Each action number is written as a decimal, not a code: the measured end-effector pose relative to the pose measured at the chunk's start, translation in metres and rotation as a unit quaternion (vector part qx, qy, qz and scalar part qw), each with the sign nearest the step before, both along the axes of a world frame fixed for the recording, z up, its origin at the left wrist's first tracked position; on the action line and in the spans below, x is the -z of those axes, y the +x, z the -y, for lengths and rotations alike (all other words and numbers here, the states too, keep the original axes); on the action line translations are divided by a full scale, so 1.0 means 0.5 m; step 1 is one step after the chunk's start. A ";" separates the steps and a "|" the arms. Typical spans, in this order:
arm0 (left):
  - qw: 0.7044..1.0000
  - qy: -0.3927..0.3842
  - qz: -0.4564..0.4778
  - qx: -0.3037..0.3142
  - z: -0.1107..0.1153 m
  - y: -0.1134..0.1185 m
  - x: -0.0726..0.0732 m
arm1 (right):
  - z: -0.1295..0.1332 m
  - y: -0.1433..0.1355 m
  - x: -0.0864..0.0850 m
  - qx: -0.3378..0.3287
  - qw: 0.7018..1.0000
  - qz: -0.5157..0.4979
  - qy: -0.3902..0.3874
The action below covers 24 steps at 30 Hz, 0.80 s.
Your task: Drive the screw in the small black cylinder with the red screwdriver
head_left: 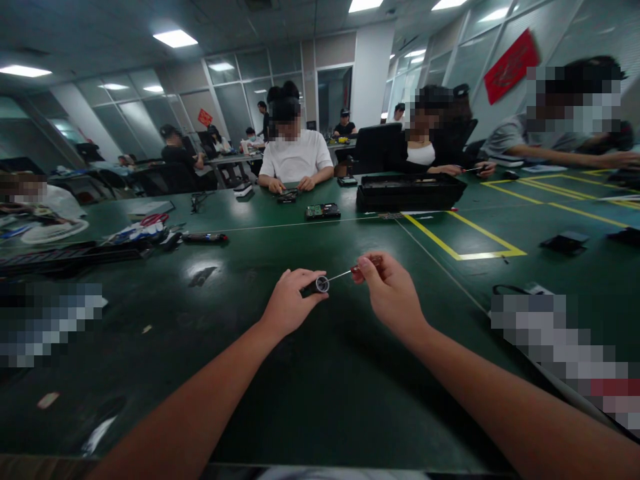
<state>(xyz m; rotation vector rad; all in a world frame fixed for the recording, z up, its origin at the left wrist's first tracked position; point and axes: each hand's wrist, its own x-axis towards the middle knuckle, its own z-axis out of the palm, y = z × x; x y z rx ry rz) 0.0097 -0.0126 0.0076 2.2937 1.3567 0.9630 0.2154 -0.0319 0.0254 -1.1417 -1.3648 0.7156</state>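
Observation:
In front of me, my left hand point(293, 300) is closed around a small dark cylindrical part point(323, 284). Its round end has a pale ring and faces right, toward my other hand. My right hand point(393, 287) pinches the reddish-brown handle of a screwdriver point(340, 275). The thin metal shaft slants down to the left and reaches the ringed end; whether the tip touches it or sits inside is too small to tell. Both hands are just above the green tabletop point(320, 387).
A long black tray point(410, 192) and a green circuit board point(323, 211) lie farther back. Opposite, a person in white point(296, 157) handles a dark device. A dark pen-like tool point(205, 237) lies left, near red-handled scissors point(154, 219). Yellow tape point(490, 255) marks the right side.

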 end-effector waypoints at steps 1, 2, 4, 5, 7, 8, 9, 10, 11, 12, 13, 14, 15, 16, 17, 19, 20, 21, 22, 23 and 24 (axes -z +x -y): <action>1.000 -0.001 0.000 -0.001 0.000 0.000 0.000 | 0.001 0.000 -0.002 0.003 1.000 0.004 -0.003; 1.000 -0.001 -0.002 -0.001 0.000 0.000 0.000 | 0.003 0.001 -0.005 0.009 1.000 0.011 -0.007; 1.000 -0.001 -0.003 -0.002 0.000 0.001 0.001 | 0.006 0.003 -0.010 0.026 0.999 0.028 -0.016; 1.000 -0.001 -0.003 -0.003 0.000 0.001 0.001 | 0.006 0.003 -0.012 0.034 0.999 0.036 -0.019; 1.000 -0.002 -0.001 -0.004 0.000 0.002 0.000 | 0.007 0.006 -0.015 0.048 0.998 0.044 -0.021; 1.000 -0.002 0.001 -0.004 0.000 0.003 0.000 | 0.006 0.007 -0.016 0.051 0.997 0.046 -0.022; 1.000 -0.003 0.002 -0.005 0.000 0.003 0.000 | 0.006 0.007 -0.017 0.050 0.997 0.047 -0.022; 1.000 -0.003 0.003 -0.005 0.000 0.003 -0.001 | 0.005 0.008 -0.017 0.047 0.998 0.048 -0.022; 1.000 -0.004 0.003 -0.005 0.000 0.003 -0.001 | 0.004 0.008 -0.017 0.041 0.998 0.048 -0.020; 1.000 -0.006 0.003 -0.005 0.000 0.003 -0.002 | 0.004 0.007 -0.017 0.034 0.998 0.048 -0.017; 1.000 -0.008 0.003 -0.005 0.000 0.004 -0.002 | 0.004 0.007 -0.017 0.028 0.998 0.047 -0.013; 1.000 -0.010 0.003 -0.005 0.000 0.004 -0.002 | 0.004 0.006 -0.017 0.025 0.999 0.047 -0.009; 1.000 -0.012 0.003 -0.005 0.000 0.003 -0.002 | 0.005 0.005 -0.016 0.023 0.999 0.047 -0.004; 1.000 -0.013 0.003 -0.004 0.000 0.003 -0.002 | 0.005 0.004 -0.016 0.025 0.999 0.046 0.000; 1.000 -0.012 0.004 -0.003 0.000 0.003 -0.002 | 0.006 0.004 -0.015 0.028 0.999 0.044 0.002; 1.000 -0.008 0.004 0.001 0.000 0.001 0.000 | 0.006 0.004 -0.015 0.036 0.998 0.043 -0.002; 1.000 -0.007 0.004 0.002 0.000 0.001 0.001 | 0.005 0.005 -0.015 0.039 0.998 0.043 -0.007; 1.000 -0.007 0.003 0.002 0.000 0.000 0.001 | 0.004 0.006 -0.014 0.038 0.998 0.042 -0.014; 1.000 -0.008 0.002 0.002 0.000 0.000 0.001 | 0.003 0.007 -0.014 0.036 0.998 0.039 -0.020; 1.000 -0.010 0.001 0.002 -0.001 0.000 0.001 | 0.002 0.008 -0.014 0.032 0.999 0.036 -0.025; 1.000 -0.011 0.001 0.001 -0.001 0.000 0.001 | 0.000 0.009 -0.014 0.028 0.999 0.033 -0.027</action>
